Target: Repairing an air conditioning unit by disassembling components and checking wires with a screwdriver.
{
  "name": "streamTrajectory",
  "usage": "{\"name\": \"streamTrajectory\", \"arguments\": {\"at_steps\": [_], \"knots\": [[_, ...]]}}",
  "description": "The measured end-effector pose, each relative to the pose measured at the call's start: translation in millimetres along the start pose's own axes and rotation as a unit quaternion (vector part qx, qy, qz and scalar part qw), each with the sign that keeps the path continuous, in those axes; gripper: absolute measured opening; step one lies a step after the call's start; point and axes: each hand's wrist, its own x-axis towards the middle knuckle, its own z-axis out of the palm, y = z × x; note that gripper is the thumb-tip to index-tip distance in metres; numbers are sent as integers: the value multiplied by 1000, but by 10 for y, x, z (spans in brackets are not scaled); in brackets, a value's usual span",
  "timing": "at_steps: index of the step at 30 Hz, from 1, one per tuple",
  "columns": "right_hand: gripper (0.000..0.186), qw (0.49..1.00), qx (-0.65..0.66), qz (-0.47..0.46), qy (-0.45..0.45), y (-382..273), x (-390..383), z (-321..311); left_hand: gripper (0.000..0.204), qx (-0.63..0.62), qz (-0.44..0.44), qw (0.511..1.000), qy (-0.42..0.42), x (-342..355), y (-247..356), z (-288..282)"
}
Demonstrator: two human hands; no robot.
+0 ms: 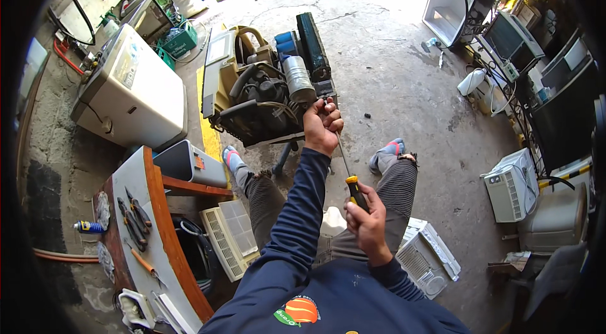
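My right hand [367,219] is wrapped round the black and yellow handle of a screwdriver [357,193]. Its long thin shaft runs up and away to the fingers of my left hand [322,126]. Those fingers are curled and pressed together at the near right corner of an opened window air conditioner [265,121]; whatever they pinch is hidden. Inside the unit, a silver cylinder [298,75] lies close to my left hand, with a blue round part [286,42] behind it. Black tubing and a dark, rounded part fill the middle, and a dark coil [314,47] stands along the right side.
On my left, a table [165,233] bears pliers [134,227], an orange-handled screwdriver [144,261] and a spray can [88,227]. A white appliance cabinet [136,91] stands beyond. Air conditioner parts lie by my legs. More appliances line the right, including a white-lined cabinet [448,9].
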Motion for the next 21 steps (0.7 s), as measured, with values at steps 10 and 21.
{"name": "streamTrajectory", "arguments": {"at_steps": [10,21], "knots": [[68,967,204,118,92,-142,-84,158,15,-19,-16,1000,4,23,29,-45],[68,956,271,111,-22,-172,-66,8,13,-27,7,1000,1,50,14,-65]]}}
